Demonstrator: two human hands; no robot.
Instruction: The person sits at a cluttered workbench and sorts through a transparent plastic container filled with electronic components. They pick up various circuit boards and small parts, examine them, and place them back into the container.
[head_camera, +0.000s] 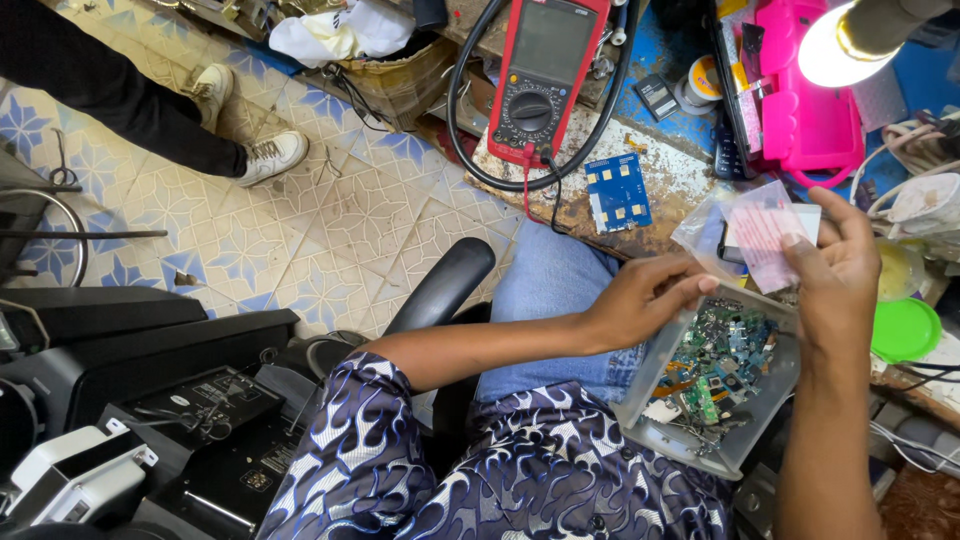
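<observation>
Fingers (800, 240) of my right hand (840, 275) are pinched shut on a small clear plastic bag holding pink and white slips (755, 235), raised above the grey plastic tray of small green and blue circuit boards (715, 375) resting on my lap near the right. My left hand (640, 300) curls over the tray's far rim, I judge to steady it, though its fingertips are partly hidden. Farther off, the red multimeter (540, 75) lies on the worn bench (680, 180), where the bright lamp (835, 50) washes out detail.
</observation>
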